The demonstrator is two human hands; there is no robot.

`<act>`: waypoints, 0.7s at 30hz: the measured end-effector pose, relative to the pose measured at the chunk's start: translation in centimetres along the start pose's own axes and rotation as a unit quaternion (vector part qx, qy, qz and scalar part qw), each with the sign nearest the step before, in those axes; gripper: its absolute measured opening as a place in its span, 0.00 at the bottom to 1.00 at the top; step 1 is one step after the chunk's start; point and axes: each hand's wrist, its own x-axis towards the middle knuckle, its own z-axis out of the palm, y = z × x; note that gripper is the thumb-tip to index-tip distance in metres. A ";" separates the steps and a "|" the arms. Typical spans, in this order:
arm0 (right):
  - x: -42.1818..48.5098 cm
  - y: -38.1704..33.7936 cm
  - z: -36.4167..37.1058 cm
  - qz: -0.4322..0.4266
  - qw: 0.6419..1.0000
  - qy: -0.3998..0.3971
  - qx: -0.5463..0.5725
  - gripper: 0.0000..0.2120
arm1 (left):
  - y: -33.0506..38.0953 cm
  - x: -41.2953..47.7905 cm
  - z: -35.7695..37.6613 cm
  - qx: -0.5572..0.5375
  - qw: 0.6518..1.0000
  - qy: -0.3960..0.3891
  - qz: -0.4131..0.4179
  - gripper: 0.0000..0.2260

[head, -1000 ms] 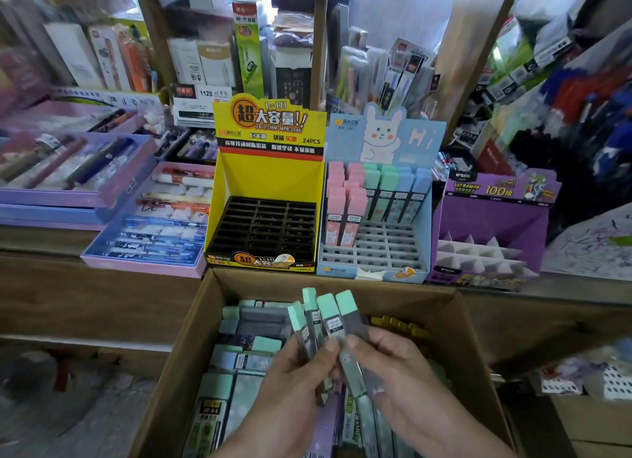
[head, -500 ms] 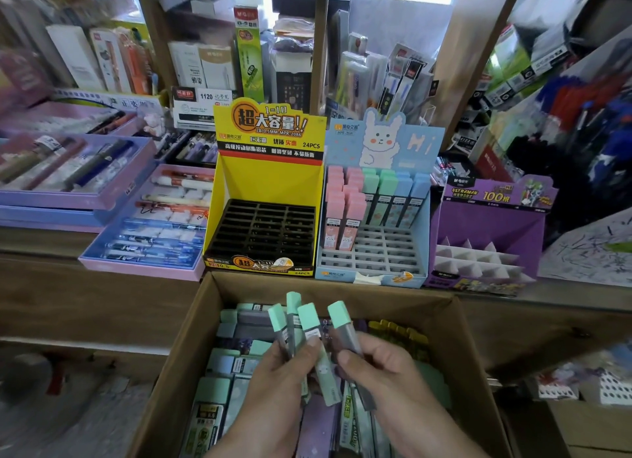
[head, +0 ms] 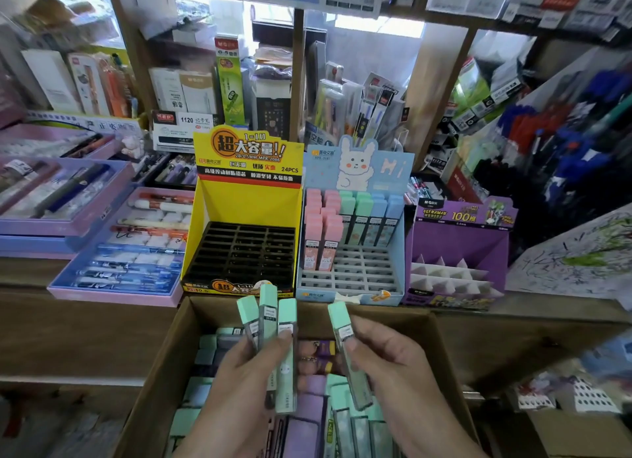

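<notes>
My left hand (head: 239, 385) grips three mint-green lead-refill cases (head: 268, 317), fanned upright above an open cardboard box (head: 164, 355). My right hand (head: 393, 375) pinches a single mint-green case (head: 345, 341), tilted and held apart from the three. The box below is full of more green, grey and purple cases (head: 307, 420). Behind it stands a light-blue rabbit display tray (head: 352, 273) with pink, green and blue cases in its back rows and vacant front slots.
A yellow display box (head: 246, 218) with a vacant black grid stands left of the blue tray. A purple display box (head: 458, 252) sits to its right. Trays of pens (head: 130, 249) lie at the left on the wooden counter (head: 85, 317). Shelves of stationery rise behind.
My right hand has drawn one green case away to the right from the bunch. Both hands have risen slightly; the left keeps the remaining three.
</notes>
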 end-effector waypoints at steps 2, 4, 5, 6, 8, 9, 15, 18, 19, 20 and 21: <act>0.4 -0.5 -0.4 -0.010 0.999 0.029 -0.019 0.14 | 0.0 0.3 -0.2 0.003 1.000 0.006 0.011 0.07; 0.9 -1.2 -0.8 -0.023 0.998 0.056 -0.026 0.12 | -0.1 0.5 -0.5 0.006 1.000 0.009 0.018 0.07; 1.2 -1.5 -1.0 -0.027 0.997 0.066 -0.028 0.10 | -0.2 0.6 -0.5 0.007 1.000 0.008 0.021 0.07; 1.3 -1.9 -1.2 -0.031 0.996 0.072 -0.031 0.08 | -0.2 0.6 -0.5 0.009 1.000 0.008 0.024 0.06; 1.7 -3.0 -1.6 -0.048 0.994 0.081 -0.046 0.04 | -0.1 0.7 -0.5 0.018 0.999 0.014 0.034 0.06; 1.9 -3.6 -1.8 -0.060 0.993 0.083 -0.057 0.04 | -0.1 0.6 -0.5 0.023 0.999 0.019 0.041 0.05; 4.1 -7.7 -2.5 -0.189 0.968 0.084 -0.142 0.04 | -0.2 0.5 -0.4 0.034 0.998 0.025 0.049 0.06; 6.0 -9.2 -2.6 -0.246 0.944 0.100 -0.197 0.05 | -0.3 0.3 -0.4 0.040 0.998 0.027 0.047 0.04; 6.6 -9.6 -2.5 -0.256 0.936 0.104 -0.218 0.06 | -0.3 0.2 -0.4 0.040 0.998 0.023 0.045 0.04; 7.2 -9.9 -2.5 -0.263 0.928 0.108 -0.239 0.06 | -0.2 0.1 -0.3 0.037 0.998 0.021 0.043 0.05; 7.9 -10.1 -2.4 -0.266 0.921 0.113 -0.260 0.06 | -0.1 0.0 -0.2 0.037 0.998 0.019 0.045 0.05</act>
